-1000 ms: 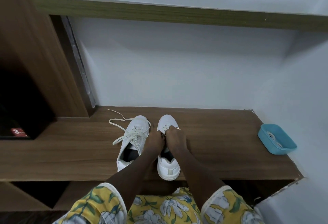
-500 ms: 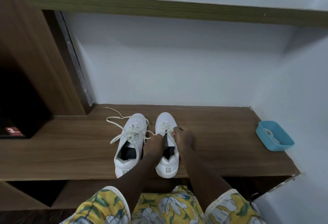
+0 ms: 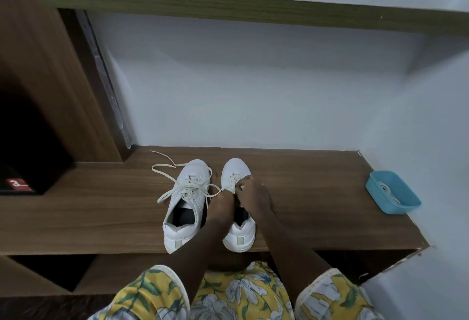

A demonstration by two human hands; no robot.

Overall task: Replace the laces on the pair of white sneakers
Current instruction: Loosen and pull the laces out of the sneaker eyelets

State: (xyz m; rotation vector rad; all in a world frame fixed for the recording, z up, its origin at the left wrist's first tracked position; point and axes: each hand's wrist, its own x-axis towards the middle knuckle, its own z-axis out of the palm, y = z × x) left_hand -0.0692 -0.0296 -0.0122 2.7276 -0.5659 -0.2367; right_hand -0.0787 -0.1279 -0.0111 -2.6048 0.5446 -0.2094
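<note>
Head view: at the wooden desk [image 3: 317,205], my left hand [image 3: 223,200] pinches a lace [image 3: 215,191] while my right hand [image 3: 253,193] pinches it at the right sneaker [image 3: 233,170] eyelets. Pulling steadily, one crossing at a time, should free it without snagging.

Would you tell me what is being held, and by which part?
The left hand and right hand apparently pinch the lace of the right sneaker, at its eyelets.
</note>
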